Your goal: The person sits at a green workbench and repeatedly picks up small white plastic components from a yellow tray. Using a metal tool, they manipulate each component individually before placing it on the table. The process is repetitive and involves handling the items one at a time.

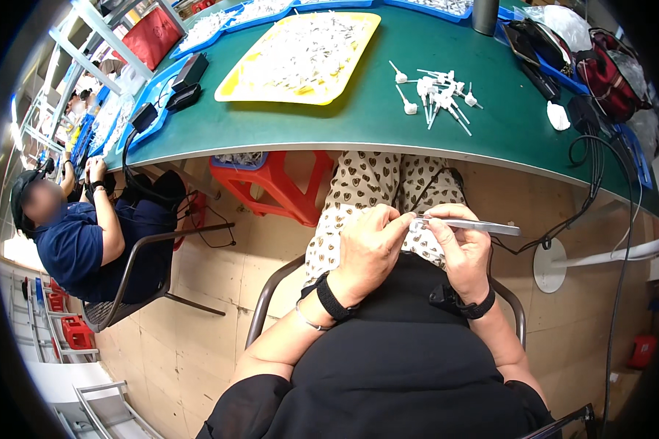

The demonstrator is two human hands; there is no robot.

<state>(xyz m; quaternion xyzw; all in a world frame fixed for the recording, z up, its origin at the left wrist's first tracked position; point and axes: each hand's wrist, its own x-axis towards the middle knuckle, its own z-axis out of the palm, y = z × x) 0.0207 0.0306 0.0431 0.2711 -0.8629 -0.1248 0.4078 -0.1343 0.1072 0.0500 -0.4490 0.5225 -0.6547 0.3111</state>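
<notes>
Slim silvery tool (499, 228), any marking on it too small to read, is clamped between thumb and fingers of the right hand (459, 245) above the lap. The left hand (371, 246) pinches a small pale piece (418, 222) by the tool's end. Beyond, on the green table (388, 132), white stemmed pieces (423, 88) lie loose beside a heaped yellow tray (271, 96).

The smooth green worktop (454, 40) shines a little. On the worktop, the shallow yellow tray (236, 89) is glossy plastic. Under the worktop, the red stool (274, 186) is smooth plastic. In front of the worktop, the long, thin silver-grey tool (483, 226) looks like smooth metal.
</notes>
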